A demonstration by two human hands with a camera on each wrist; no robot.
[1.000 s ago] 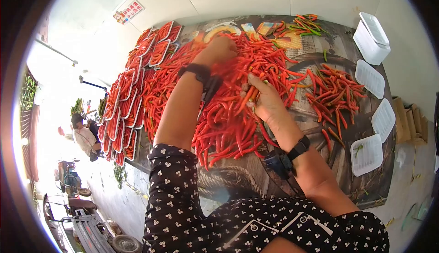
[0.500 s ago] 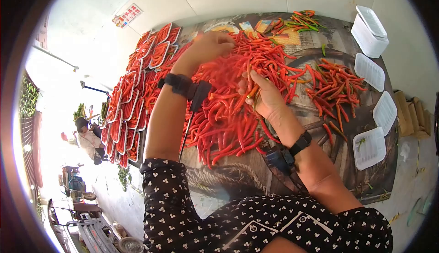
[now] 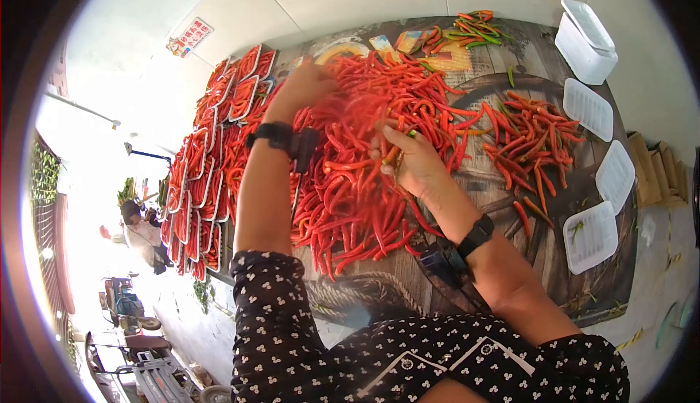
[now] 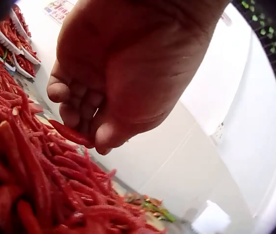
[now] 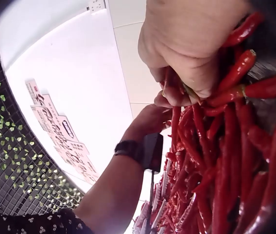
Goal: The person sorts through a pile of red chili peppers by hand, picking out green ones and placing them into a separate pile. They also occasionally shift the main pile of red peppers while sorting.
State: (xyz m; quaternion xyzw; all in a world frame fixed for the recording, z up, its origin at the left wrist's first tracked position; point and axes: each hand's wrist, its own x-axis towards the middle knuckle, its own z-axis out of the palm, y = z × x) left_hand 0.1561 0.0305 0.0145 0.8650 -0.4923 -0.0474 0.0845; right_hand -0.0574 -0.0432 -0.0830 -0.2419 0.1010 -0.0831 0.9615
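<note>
A large heap of red chili peppers (image 3: 357,213) covers the middle of the table. Over the far left part of it is my left hand (image 3: 310,86), its thumb and fingers pinching one red chili pepper (image 4: 71,133) above the heap. My right hand (image 3: 419,162) is at the heap's right side, fingers curled round a few chili peppers (image 5: 190,92); a greenish end shows between thumb and fingers. The rest of what it holds is hidden by the fingers.
White trays filled with red chilies (image 3: 197,184) are stacked along the left edge. On the right lies a smaller pile of duller chilies (image 3: 529,144), beside several white trays (image 3: 589,237) and a tray stack (image 3: 585,42). Green and orange chilies (image 3: 474,31) lie at the back.
My left hand has moved left over the heap, toward the filled trays. My right hand has stayed in nearly the same place, and the chilies showing in its fingers have shifted.
</note>
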